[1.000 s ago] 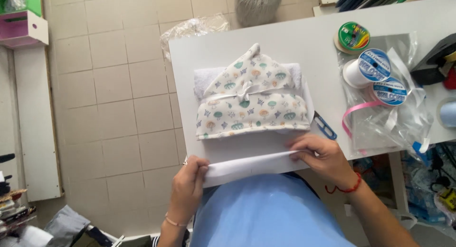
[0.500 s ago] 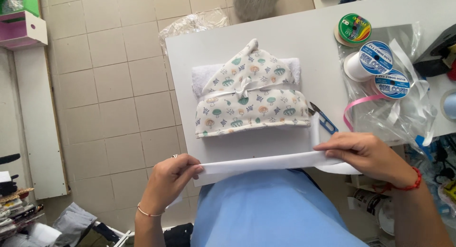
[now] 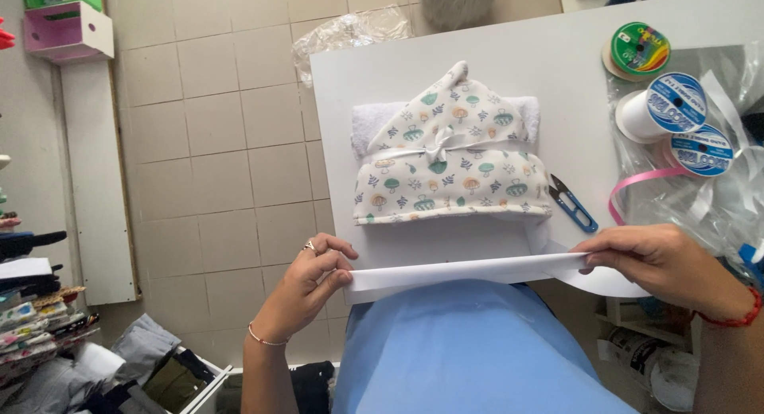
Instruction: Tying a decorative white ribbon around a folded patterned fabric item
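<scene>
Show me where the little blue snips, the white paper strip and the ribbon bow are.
blue snips [image 3: 574,207], head view, on the handle.
white paper strip [image 3: 469,269], head view, mid-length between the hands.
ribbon bow [image 3: 437,149], head view, on the knot.

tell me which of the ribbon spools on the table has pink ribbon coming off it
The blue-labelled spool nearest the right hand, the lowest of the three; a pink ribbon trails from it. The upper blue-labelled spool is white, the flat spool green.
</scene>
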